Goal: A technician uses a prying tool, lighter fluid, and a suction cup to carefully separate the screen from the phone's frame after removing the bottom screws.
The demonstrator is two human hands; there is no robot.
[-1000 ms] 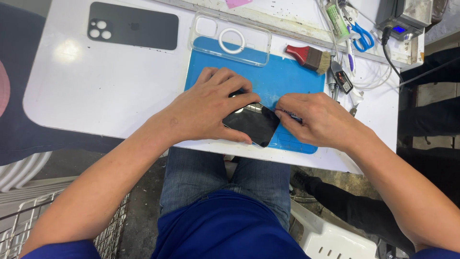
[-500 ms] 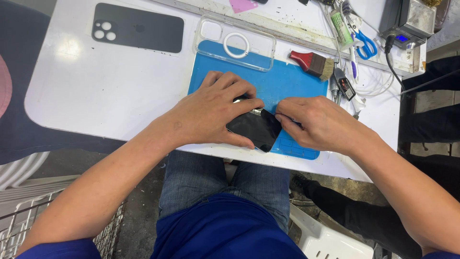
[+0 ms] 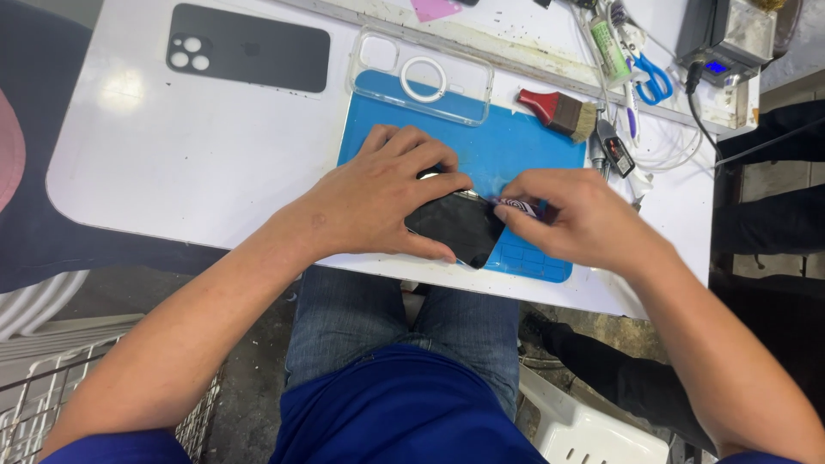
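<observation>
Looking down from the head view, the left hand [image 3: 378, 193] presses flat on a black phone [image 3: 455, 228], its fingers curled over the top edge and the thumb along the near edge, so the grip holds the phone down. The phone lies on the near part of a blue mat [image 3: 516, 150], close to the front edge of the white counter [image 3: 172, 163]. The right hand [image 3: 584, 219] pinches a small thin tool [image 3: 516, 206] with a striped end, and its tip meets the right edge of the phone; this grip is narrow and closed on the tool.

Some risks, as I judge them. The phone sits near the counter edge, above the knees, so a strong push from the right could slide it off the mat. The tool tip may slip along the edge and scratch the glass, or meet the left fingers [image 3: 447, 180], which are just beside it. Too much levering at one point could crack the screen.

Farther back are a clear case [image 3: 421, 77], a brush [image 3: 559, 110], blue scissors [image 3: 653, 82] and a dark back cover [image 3: 249, 47], all well apart from the hands.
</observation>
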